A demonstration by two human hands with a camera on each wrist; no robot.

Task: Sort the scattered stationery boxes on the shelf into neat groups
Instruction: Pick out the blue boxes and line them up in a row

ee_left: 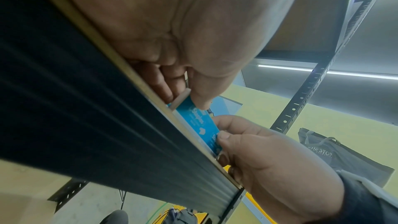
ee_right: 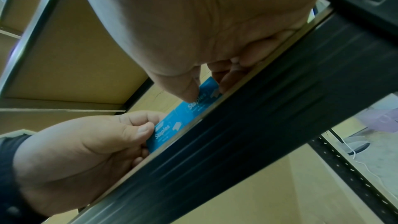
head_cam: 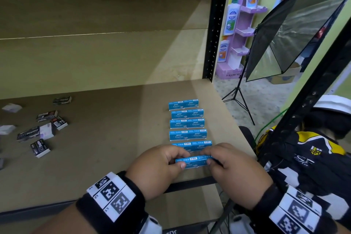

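Shelf (head_cam: 117,138) first: we see five rows of blue boxes (head_cam: 187,125) receding. At its front edge, our left hand (head_cam: 157,165) and right hand (head_cam: 233,161) pinch opposite ends of a sixth pair of boxes (head_cam: 193,160), long axis left-right, printed "Staples". Black boxes (head_cam: 40,131) lie scattered left.

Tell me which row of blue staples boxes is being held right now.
The row nearest the shelf's front edge: the left hand and right hand pinch its ends. The five rows behind it stand untouched.
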